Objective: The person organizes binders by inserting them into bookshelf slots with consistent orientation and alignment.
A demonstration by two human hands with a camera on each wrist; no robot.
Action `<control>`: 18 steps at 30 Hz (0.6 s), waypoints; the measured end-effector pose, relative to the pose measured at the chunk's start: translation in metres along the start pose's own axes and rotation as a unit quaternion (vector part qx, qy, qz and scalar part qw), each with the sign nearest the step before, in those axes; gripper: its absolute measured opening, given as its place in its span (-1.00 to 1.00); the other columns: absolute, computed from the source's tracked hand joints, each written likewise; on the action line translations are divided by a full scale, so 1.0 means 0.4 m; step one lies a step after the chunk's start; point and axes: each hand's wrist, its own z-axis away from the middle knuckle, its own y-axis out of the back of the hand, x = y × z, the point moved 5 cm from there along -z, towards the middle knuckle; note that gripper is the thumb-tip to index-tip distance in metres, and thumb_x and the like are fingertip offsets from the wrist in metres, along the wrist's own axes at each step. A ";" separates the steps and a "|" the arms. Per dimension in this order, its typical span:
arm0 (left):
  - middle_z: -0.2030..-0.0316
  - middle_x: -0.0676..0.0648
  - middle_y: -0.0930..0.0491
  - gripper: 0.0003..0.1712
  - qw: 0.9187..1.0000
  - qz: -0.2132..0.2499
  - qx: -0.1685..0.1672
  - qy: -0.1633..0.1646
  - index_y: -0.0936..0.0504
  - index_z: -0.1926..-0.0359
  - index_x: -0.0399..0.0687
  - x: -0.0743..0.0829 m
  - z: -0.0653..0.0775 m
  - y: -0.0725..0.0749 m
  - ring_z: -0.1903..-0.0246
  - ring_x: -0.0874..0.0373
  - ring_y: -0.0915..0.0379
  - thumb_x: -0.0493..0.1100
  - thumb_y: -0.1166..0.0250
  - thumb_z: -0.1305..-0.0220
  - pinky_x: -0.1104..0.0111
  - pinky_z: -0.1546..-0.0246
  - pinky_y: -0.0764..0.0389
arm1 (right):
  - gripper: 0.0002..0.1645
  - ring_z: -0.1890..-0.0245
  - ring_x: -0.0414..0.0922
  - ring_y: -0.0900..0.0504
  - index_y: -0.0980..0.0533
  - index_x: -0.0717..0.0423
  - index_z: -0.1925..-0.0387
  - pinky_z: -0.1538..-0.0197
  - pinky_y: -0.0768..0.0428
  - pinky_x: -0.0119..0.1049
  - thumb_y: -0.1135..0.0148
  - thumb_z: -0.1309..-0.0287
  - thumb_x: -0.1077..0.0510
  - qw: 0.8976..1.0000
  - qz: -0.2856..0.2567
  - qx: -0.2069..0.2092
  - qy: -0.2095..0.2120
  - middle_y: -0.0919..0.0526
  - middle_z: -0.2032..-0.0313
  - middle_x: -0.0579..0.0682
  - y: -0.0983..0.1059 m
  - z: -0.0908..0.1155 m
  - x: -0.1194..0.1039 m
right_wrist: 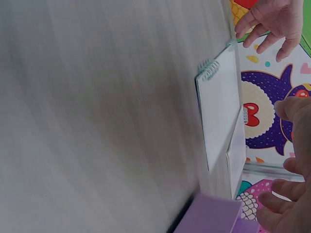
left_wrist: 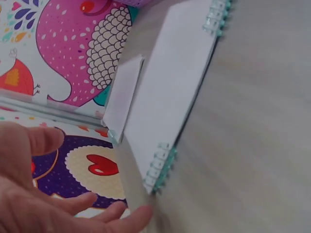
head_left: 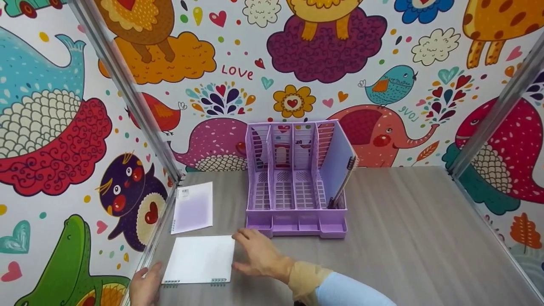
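Note:
A white spiral notebook (head_left: 199, 259) lies flat on the table, its two short runs of green ring binding along the near edge. My right hand (head_left: 260, 254) is at the notebook's right edge, fingers relaxed and thumb apart from them. On the opposite side, close to the near left corner, is my left hand (head_left: 145, 285). In the left wrist view its fingers (left_wrist: 138, 219) are spread beside the ringed corner, with nothing held. Behind the white notebook lies a smaller spiral notebook (head_left: 193, 210) with a pale purple cover.
A purple desk file organizer (head_left: 296, 216) stands at the back middle, with upright slots and small front trays. A blue-covered notebook (head_left: 338, 163) leans upright in its rightmost slot. Patterned walls (head_left: 221, 102) and metal posts (head_left: 131, 93) border the grey wooden table (head_left: 408, 238).

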 end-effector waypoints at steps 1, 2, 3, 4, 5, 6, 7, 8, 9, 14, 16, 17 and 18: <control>-0.68 -0.70 0.13 0.07 1.000 0.026 0.000 0.015 0.15 -0.70 -0.61 -0.006 0.002 0.002 -0.71 -0.58 0.06 0.12 -0.07 -0.62 -0.38 -0.70 -0.22 | -0.17 -0.33 0.02 -0.71 -0.55 0.04 -0.39 -0.45 -0.70 -0.16 -0.59 -0.23 -0.25 1.000 -0.002 -0.007 0.001 -0.70 -0.36 0.08 -0.008 -0.004 -0.006; -0.71 -0.66 0.17 0.08 0.998 0.052 0.001 0.028 0.17 -0.72 -0.58 -0.011 0.003 0.003 -0.74 -0.55 0.09 0.11 -0.09 -0.62 -0.37 -0.70 -0.23 | -0.15 -0.33 0.02 -0.71 -0.55 0.03 -0.41 -0.45 -0.69 -0.19 -0.57 -0.24 -0.27 1.000 0.000 -0.015 0.004 -0.69 -0.37 0.08 -0.016 -0.008 -0.011; -0.74 -0.61 0.23 0.08 0.996 0.077 0.000 0.040 0.19 -0.74 -0.53 -0.015 0.004 0.004 -0.76 -0.52 0.15 0.09 -0.09 -0.63 -0.37 -0.70 -0.22 | -0.14 -0.34 0.01 -0.70 -0.55 0.03 -0.42 -0.46 -0.67 -0.21 -0.56 -0.24 -0.29 1.000 0.001 -0.023 0.005 -0.68 -0.38 0.07 -0.024 -0.013 -0.016; -0.77 -0.55 0.30 0.06 0.994 0.102 -0.003 0.048 0.22 -0.76 -0.49 -0.018 0.005 0.005 -0.79 -0.49 0.22 0.07 -0.09 -0.64 -0.38 -0.70 -0.20 | -0.12 -0.35 0.00 -0.69 -0.54 0.02 -0.44 -0.48 -0.66 -0.23 -0.56 -0.24 -0.30 0.999 0.002 -0.033 0.004 -0.67 -0.40 0.07 -0.033 -0.017 -0.021; -0.79 -0.52 0.37 0.05 0.991 0.122 -0.010 0.056 0.25 -0.77 -0.45 -0.019 0.006 0.005 -0.80 -0.48 0.29 0.06 -0.07 -0.67 -0.38 -0.72 -0.16 | -0.11 -0.36 -0.02 -0.68 -0.53 0.02 -0.45 -0.49 -0.64 -0.25 -0.55 -0.24 -0.31 0.999 0.006 -0.043 0.003 -0.67 -0.41 0.05 -0.042 -0.022 -0.027; -0.79 -0.48 0.45 0.03 0.988 0.143 -0.021 0.056 0.30 -0.78 -0.40 -0.019 0.006 0.006 -0.81 -0.49 0.38 0.04 -0.04 -0.70 -0.40 -0.73 -0.08 | -0.10 -0.37 -0.03 -0.68 -0.53 0.01 -0.46 -0.50 -0.63 -0.27 -0.55 -0.24 -0.33 0.999 0.010 -0.051 0.002 -0.66 -0.42 0.04 -0.050 -0.027 -0.032; -0.79 -0.45 0.55 0.01 0.985 0.162 -0.034 0.056 0.36 -0.79 -0.36 -0.018 0.007 0.005 -0.80 -0.49 0.47 0.03 0.01 -0.72 -0.40 -0.75 -0.01 | -0.09 -0.38 -0.05 -0.68 -0.53 0.00 -0.47 -0.51 -0.62 -0.29 -0.55 -0.24 -0.34 0.998 0.013 -0.059 0.000 -0.66 -0.42 0.03 -0.058 -0.031 -0.038; -0.79 -0.41 0.63 -0.01 0.980 0.182 -0.050 0.055 0.41 -0.79 -0.33 -0.017 0.008 0.004 -0.80 -0.48 0.56 0.02 0.06 -0.75 -0.40 -0.76 0.07 | -0.08 -0.39 -0.05 -0.68 -0.53 -0.01 -0.47 -0.52 -0.61 -0.30 -0.55 -0.23 -0.34 0.998 0.015 -0.066 -0.003 -0.66 -0.43 0.02 -0.066 -0.034 -0.043; -0.77 -0.38 0.72 -0.03 0.976 0.200 -0.066 0.055 0.46 -0.79 -0.29 -0.016 0.011 0.003 -0.79 -0.47 0.65 0.00 0.12 -0.77 -0.39 -0.78 0.15 | -0.08 -0.41 -0.06 -0.67 -0.53 -0.01 -0.48 -0.53 -0.59 -0.30 -0.55 -0.23 -0.34 0.997 0.013 -0.073 -0.007 -0.65 -0.44 0.01 -0.074 -0.038 -0.049; -0.67 -0.38 0.94 -0.12 0.953 0.270 -0.102 0.088 0.62 -0.77 -0.16 -0.024 0.031 -0.010 -0.77 -0.37 0.84 -0.01 0.33 -0.80 -0.24 -0.82 0.32 | -0.05 -0.46 -0.03 -0.66 -0.50 0.00 -0.51 -0.55 -0.60 -0.28 -0.55 -0.25 -0.34 0.995 -0.003 -0.100 -0.010 -0.63 -0.47 0.04 -0.117 -0.048 -0.080; -0.68 -0.40 0.91 -0.15 0.946 0.291 -0.094 0.105 0.61 -0.78 -0.13 -0.028 0.042 -0.016 -0.79 -0.32 0.81 -0.01 0.37 -0.80 -0.20 -0.84 0.29 | -0.03 -0.46 -0.02 -0.66 -0.48 0.00 -0.52 -0.54 -0.61 -0.26 -0.54 -0.26 -0.37 0.994 0.001 -0.107 -0.005 -0.61 -0.49 0.05 -0.136 -0.052 -0.090; -0.70 -0.40 0.87 -0.15 0.943 0.301 -0.086 0.112 0.58 -0.79 -0.11 -0.029 0.048 -0.019 -0.81 -0.29 0.76 0.00 0.37 -0.80 -0.18 -0.84 0.27 | -0.02 -0.47 -0.01 -0.66 -0.47 -0.01 -0.52 -0.54 -0.61 -0.26 -0.54 -0.26 -0.37 0.994 0.006 -0.110 -0.003 -0.60 -0.49 0.06 -0.146 -0.053 -0.094; -0.72 -0.41 0.84 -0.15 0.940 0.310 -0.081 0.117 0.57 -0.80 -0.10 -0.029 0.054 -0.021 -0.82 -0.27 0.73 0.01 0.36 -0.81 -0.17 -0.85 0.25 | -0.01 -0.47 0.00 -0.65 -0.46 -0.02 -0.53 -0.53 -0.63 -0.25 -0.55 -0.25 -0.37 0.993 0.014 -0.113 -0.002 -0.59 -0.50 0.06 -0.156 -0.054 -0.096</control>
